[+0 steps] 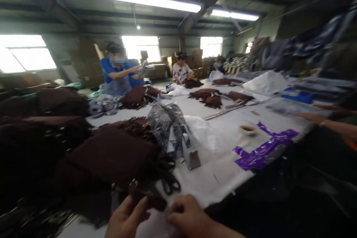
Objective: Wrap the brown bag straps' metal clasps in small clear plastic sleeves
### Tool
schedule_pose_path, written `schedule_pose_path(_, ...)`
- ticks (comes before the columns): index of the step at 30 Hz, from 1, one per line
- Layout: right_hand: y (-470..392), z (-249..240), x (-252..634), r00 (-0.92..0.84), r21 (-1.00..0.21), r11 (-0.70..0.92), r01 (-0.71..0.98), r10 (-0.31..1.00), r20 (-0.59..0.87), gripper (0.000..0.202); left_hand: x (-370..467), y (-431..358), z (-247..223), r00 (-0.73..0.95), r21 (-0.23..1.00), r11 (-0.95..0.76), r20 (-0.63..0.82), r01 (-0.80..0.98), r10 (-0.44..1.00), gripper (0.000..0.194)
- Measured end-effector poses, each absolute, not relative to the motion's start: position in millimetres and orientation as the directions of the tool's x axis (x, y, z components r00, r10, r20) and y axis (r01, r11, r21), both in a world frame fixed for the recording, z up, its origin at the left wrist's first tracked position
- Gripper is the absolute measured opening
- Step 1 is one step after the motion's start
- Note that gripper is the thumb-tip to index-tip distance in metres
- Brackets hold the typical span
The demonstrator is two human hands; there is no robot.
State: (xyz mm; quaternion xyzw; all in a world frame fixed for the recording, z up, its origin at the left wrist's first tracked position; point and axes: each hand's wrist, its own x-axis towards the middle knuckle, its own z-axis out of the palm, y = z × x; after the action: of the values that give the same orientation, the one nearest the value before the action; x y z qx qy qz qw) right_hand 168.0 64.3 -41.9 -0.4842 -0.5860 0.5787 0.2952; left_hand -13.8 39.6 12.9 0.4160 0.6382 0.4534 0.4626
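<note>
At the bottom, my left hand [128, 216] pinches a dark brown strip of fabric [152, 198] with a small gold-coloured metal fitting near it. Just right of the strip's end is my right hand [189, 214], its thumb and fingers pressed together; whatever lies between them is too blurred to make out. Behind my left hand rises a pile of dark brown fabric pieces [111, 152]. Black loops [170, 184], perhaps scissor handles, lie at the pile's right edge.
A grey metal tape dispenser [191, 152] stands beside crumpled patterned wrap [164, 119]. Further right are a tape roll [247, 130] and purple tape [263, 152] on the white table [217, 178]. Several people work across it; another person's arm [331, 122] reaches in from the right.
</note>
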Motion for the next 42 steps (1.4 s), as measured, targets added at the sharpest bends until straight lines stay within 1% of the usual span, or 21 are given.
schedule_pose_path(1,61.8,-41.3,167.9,-0.324,-0.960,-0.150,0.237,0.919,-0.223,0.007,-12.7,36.0,14.6,-0.258,0.975,0.218,-0.203,0.035,0.945,0.039)
schedule_pose_path(2,60.5,-40.8,168.5,-0.333,-0.959,-0.138,0.246,0.917,-0.217,0.007,-11.4,33.7,15.8,-0.277,0.981,0.192,-0.187,-0.009,0.943,0.040)
schedule_pose_path(5,61.0,-40.5,171.9,-0.386,-0.956,-0.115,0.271,0.897,-0.218,0.013,-9.6,31.9,15.3,-0.248,0.988,0.148,-0.152,-0.035,0.957,0.037)
schedule_pose_path(9,59.3,-41.3,174.1,-0.435,-0.951,-0.110,0.291,0.870,-0.233,0.020,-13.2,28.2,11.6,-0.248,0.996,0.087,-0.080,0.020,0.965,0.030)
schedule_pose_path(13,57.2,-42.2,170.7,-0.428,-0.944,-0.119,0.307,0.869,-0.249,0.022,-18.4,23.8,9.9,-0.275,0.996,0.026,-0.001,0.087,0.961,0.026)
schedule_pose_path(18,57.0,-41.2,165.9,-0.427,-0.940,-0.130,0.314,0.865,-0.262,0.024,-20.4,20.4,10.2,-0.272,0.988,0.017,0.025,0.154,0.962,0.019)
schedule_pose_path(20,56.3,-41.4,165.8,-0.423,-0.940,-0.131,0.316,0.867,-0.263,0.025,-20.5,19.0,10.0,-0.272,0.989,0.016,0.025,0.148,0.962,0.017)
schedule_pose_path(23,55.3,-43.2,167.2,-0.420,-0.938,-0.129,0.321,0.868,-0.263,0.024,-21.4,17.0,8.6,-0.252,0.996,-0.002,0.025,0.093,0.967,0.016)
schedule_pose_path(28,53.6,-43.6,169.8,-0.422,-0.943,-0.115,0.311,0.873,-0.246,0.024,-23.6,13.5,8.8,-0.165,1.000,-0.007,0.009,0.011,0.986,0.018)
schedule_pose_path(31,51.2,-38.1,170.2,-0.448,-0.951,-0.114,0.287,0.862,-0.238,0.024,-23.3,12.5,10.9,-0.128,1.000,0.019,-0.021,-0.016,0.992,0.019)
schedule_pose_path(36,50.0,-30.1,162.7,-0.508,-0.969,-0.099,0.224,0.837,-0.203,0.025,-19.9,16.9,3.7,-0.084,0.998,0.024,-0.029,-0.053,0.996,0.020)
schedule_pose_path(38,52.8,-31.3,156.7,-0.503,-0.967,-0.094,0.236,0.840,-0.204,0.028,-18.0,18.1,-4.6,-0.102,0.995,0.056,-0.065,-0.082,0.993,0.020)
schedule_pose_path(42,56.3,-37.9,150.8,-0.515,-0.946,-0.046,0.322,0.830,-0.215,0.034,-13.4,11.0,-22.8,-0.081,0.962,0.187,-0.207,-0.199,0.975,0.022)
